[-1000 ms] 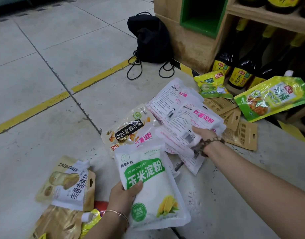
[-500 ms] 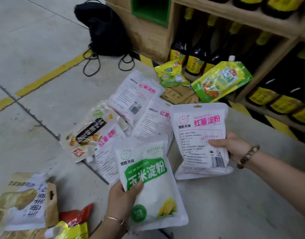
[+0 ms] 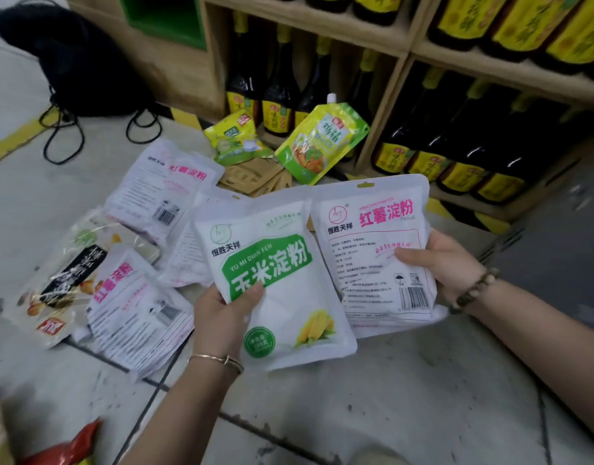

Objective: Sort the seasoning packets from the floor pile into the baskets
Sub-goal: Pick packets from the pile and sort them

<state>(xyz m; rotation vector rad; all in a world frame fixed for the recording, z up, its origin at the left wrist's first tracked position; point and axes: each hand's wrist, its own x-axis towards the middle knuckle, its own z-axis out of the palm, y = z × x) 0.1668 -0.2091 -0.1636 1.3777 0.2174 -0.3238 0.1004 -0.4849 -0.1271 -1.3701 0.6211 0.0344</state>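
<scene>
Head view: L hand point(image 3: 221, 313) grips the green-label starch pkt point(image 3: 282, 290) at its lower left edge, thumb on the front. R hand point(image 3: 446, 260) grips the pink-label starch pkt point(image 3: 376, 250) at its right edge, thumb across the print. Both pkts are held up above the floor point(image 3: 389, 397), side by side, inner edges meeting. Beyond them on the floor lies the pile: more pink-print pkts point(image 3: 161, 193), a black-label pkt point(image 3: 64, 276) at the left, brown flat pkts point(image 3: 252, 179), a small green pouch point(image 3: 235, 139) and a big green pouch point(image 3: 319, 142) leaning at the shelf point(image 3: 387, 105) base. The shelf holds dark bottles point(image 3: 463, 162) w/ yellow labels. Black bag point(image 3: 77, 62) sits on the floor left of the shelf. Red pkt point(image 3: 77, 444) lies nearest, bottom left.
</scene>
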